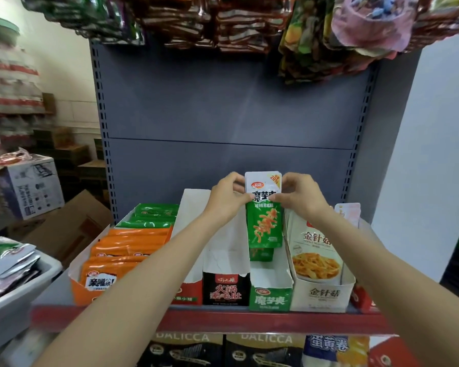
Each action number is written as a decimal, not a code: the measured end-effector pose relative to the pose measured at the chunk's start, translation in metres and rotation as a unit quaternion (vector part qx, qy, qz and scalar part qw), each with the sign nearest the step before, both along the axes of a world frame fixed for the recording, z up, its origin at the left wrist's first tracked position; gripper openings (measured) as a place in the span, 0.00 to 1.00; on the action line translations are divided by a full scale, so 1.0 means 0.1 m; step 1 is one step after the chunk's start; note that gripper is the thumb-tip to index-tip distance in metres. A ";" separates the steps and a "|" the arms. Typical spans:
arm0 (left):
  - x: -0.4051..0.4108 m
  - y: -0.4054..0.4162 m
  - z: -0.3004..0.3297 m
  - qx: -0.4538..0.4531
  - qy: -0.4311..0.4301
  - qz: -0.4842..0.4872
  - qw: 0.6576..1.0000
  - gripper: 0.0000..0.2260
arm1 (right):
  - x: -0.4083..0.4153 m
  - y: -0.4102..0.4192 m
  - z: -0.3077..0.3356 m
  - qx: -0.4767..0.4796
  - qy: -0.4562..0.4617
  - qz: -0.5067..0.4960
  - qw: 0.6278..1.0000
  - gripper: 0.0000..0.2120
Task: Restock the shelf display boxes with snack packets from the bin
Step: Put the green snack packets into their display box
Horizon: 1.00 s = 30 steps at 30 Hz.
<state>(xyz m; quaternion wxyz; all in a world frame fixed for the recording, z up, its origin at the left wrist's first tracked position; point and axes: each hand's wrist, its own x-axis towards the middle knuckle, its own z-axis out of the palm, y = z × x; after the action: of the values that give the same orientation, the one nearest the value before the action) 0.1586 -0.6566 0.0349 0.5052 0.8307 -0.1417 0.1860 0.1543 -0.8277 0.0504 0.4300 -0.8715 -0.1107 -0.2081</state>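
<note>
A green snack packet [264, 210] is held upright above the green display box [271, 292], and more packets of the same kind seem to be stacked behind it in the grip. The packet is pinched on its left edge by the left hand [227, 200] and on its right edge by the right hand [300, 198], with thumbs on the front and the other fingers curled behind. Inside the green box, another green packet [261, 254] is seen standing near the back, just below the held one, and the front part of the box is open. To the left, the black display box [225, 291] has tall white walls, and what is inside cannot be told. To the right stands the white display box [322, 295] with a pale packet [317, 250] leaning in it. At the far left of the shelf, the orange display box [76, 287] is filled with orange packets [127, 247] in front and green packets [154, 214] behind. All boxes are set close to the red shelf edge [249, 320]. A grey bin [19, 292] with mixed packets is seen at the lower left, beside the shelf. Above the boxes, much free room is left before the grey back panel [231, 107].
</note>
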 end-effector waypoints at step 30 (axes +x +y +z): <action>0.03 0.00 -0.13 0.344 -0.152 0.081 0.923 0.16 | 0.10 0.22 -0.15 -0.390 -0.073 -0.100 0.913 0.13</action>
<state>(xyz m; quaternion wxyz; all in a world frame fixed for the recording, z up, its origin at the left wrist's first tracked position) 0.1612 -0.6567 0.0214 0.1442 0.9237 -0.2040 0.2906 0.1642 -0.8061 0.0352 0.0238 -0.9588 -0.1260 -0.2536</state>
